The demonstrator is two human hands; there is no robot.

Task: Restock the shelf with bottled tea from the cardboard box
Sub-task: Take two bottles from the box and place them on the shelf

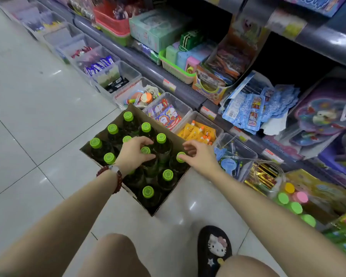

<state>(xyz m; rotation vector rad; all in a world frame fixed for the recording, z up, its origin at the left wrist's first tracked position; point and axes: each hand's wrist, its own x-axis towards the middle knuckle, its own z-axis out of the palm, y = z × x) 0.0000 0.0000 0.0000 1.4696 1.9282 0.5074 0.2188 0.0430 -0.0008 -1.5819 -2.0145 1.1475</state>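
Note:
An open cardboard box (142,114) stands on the tiled floor in front of the shelf. It holds several dark tea bottles with bright green caps, such as one bottle (147,191) at the near corner. My left hand (135,152) reaches into the box, its fingers curled around the cap of a middle bottle (145,150). My right hand (198,154) is at the box's right edge, fingertips touching the cap of another bottle (180,156), fingers spread.
Clear plastic bins (238,156) of small goods line the floor along the shelf base right of the box. Shelves (188,90) above are packed with toys and packets. My knees and a black slipper (214,248) are near the bottom. White tile floor lies to the left.

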